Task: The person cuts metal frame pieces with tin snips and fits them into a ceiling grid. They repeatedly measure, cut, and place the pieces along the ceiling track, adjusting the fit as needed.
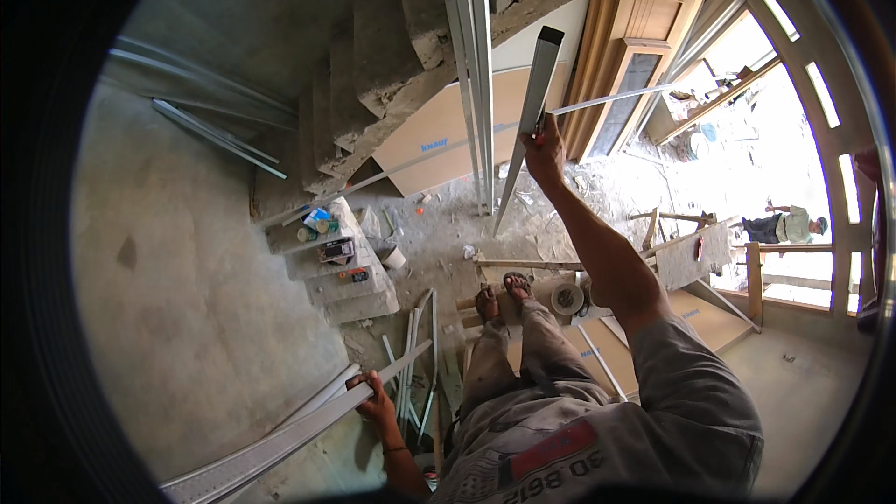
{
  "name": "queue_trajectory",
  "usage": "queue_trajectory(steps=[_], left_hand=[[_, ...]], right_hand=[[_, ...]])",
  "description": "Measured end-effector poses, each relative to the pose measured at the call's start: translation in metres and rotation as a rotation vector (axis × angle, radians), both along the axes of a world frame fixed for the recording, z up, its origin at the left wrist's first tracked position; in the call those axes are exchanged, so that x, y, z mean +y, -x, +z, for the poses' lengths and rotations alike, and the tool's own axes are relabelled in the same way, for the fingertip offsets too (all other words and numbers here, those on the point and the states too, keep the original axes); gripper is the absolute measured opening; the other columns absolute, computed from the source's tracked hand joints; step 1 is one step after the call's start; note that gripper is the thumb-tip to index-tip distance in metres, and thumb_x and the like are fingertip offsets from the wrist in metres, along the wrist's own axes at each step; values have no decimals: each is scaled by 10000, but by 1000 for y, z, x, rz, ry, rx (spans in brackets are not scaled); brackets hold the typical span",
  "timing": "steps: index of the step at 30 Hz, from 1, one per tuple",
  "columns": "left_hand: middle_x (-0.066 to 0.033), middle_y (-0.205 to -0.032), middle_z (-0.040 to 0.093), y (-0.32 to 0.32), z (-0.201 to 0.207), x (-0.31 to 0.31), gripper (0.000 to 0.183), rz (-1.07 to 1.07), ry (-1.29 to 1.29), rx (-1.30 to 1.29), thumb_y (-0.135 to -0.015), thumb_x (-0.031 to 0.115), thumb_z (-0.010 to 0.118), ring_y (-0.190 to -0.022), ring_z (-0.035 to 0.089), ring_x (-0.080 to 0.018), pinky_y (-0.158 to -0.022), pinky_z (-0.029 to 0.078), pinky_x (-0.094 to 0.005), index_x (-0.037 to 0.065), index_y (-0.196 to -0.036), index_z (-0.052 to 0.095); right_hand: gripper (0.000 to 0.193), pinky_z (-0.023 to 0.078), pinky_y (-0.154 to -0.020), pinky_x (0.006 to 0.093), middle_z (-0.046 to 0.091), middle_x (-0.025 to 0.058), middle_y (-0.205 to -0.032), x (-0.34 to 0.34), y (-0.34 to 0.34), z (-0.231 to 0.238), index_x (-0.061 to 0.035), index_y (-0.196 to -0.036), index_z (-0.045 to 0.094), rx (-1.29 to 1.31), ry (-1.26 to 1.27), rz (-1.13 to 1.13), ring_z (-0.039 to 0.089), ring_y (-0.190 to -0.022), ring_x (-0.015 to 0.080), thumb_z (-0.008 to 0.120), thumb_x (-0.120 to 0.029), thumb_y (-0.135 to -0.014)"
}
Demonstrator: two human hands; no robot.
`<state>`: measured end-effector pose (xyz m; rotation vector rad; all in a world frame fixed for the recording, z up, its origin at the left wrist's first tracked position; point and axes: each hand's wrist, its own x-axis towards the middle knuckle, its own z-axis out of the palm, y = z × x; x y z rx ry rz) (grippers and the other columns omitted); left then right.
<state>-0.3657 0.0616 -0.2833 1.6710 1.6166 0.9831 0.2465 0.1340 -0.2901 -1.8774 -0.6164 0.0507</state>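
My right hand [546, 151] is raised in front of me, its fingers closed round a long grey metal bar [532, 89] with a black end. The bar stands nearly upright, tilted slightly. A small red-orange spot shows at the fingers, too small to name. Low on the left, my left hand [373, 399] grips a long pale metal profile [308, 429] that slants toward the lower left. Several upright metal profiles [476, 75] stand just left of the bar. A thin metal strip [611, 99] runs crosswise close to my right hand; whether they touch, I cannot tell.
My feet rest on a raised plank [473, 322], beside a bucket [567, 298]. Concrete stairs [359, 294] hold small tools and tins. Plasterboard [439, 145] leans behind the profiles. More metal lengths [411, 364] stand below left. Another person [791, 226] is at the far right.
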Motion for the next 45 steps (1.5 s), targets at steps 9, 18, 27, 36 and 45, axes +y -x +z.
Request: queue_trajectory(steps=[9, 18, 27, 36, 45], left_hand=[[-96, -973, 621, -28, 17, -47, 237, 91, 72, 76, -1005, 185, 738, -892, 606, -217, -821, 522, -355, 50, -1042, 548], [-129, -967, 626, -35, -7, -78, 237, 237, 167, 53, -1016, 196, 718, -882, 630, -239, -798, 545, -387, 23, -1068, 565], [-112, -966, 616, -15, -39, -91, 156, 275, 152, -135, -1030, 100, 665, -919, 633, -207, -919, 595, -382, -9, -1004, 557], [-120, -1028, 644, -14, -42, -96, 286, 293, 288, 134, -997, 243, 736, -993, 620, -246, -898, 532, -440, 3, -1083, 608], [-96, -1037, 655, -42, -27, -85, 336, 357, 324, 85, -1003, 265, 758, -953, 606, -195, -924, 500, -351, 17, -1116, 562]], right_hand=[[400, 511, -757, 531, 684, 186, -911, 52, -29, -54, -74, -1156, 557, 71, 79, 68, 679, -897, 456, 806, -103, -844], [384, 488, -734, 562, 657, 200, -863, 109, -41, -129, -77, -1049, 506, 125, 158, 33, 661, -861, 472, 807, -164, -828], [360, 498, -918, 542, 677, 194, -1100, 198, -70, -134, -84, -1160, 580, 174, 243, -124, 648, -1102, 437, 767, -223, -886], [468, 508, -994, 548, 622, 267, -1234, 261, -128, -112, -74, -1259, 606, 216, 314, -265, 633, -1152, 457, 745, -364, -919], [559, 520, -994, 557, 675, 245, -1246, 282, -163, -133, -120, -1299, 614, 279, 399, -303, 655, -1157, 443, 751, -492, -904]])
